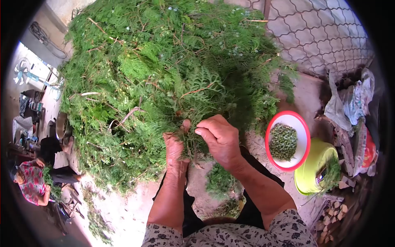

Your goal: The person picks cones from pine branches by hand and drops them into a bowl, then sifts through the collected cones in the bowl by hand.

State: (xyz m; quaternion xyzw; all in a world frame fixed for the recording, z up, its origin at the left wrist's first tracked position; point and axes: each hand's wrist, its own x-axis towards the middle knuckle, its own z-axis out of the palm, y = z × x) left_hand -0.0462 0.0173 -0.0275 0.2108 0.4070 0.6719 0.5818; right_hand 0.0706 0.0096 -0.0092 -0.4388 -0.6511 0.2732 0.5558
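Observation:
A large heap of green conifer branches (140,70) with scale-like leaves rises in front of me. My left hand (175,145) is closed around the stems of a leafy conifer branch (197,96) at the heap's near edge. Just right of it, my right hand (222,138) is pinched, thumb against finger, close to the same branch. Whatever lies between those fingertips is too small to make out. To the right, a white bowl with a red rim (306,142) holds many small green seed cones (283,142).
A yellow-green tub (306,164) stands by the bowl with a sprig over it. Plastic sacks (349,101) and chopped wood (331,218) lie far right, below wire mesh (321,33). Cut greenery (220,181) lies between my legs. Another person (35,181) sits at left, holding greenery.

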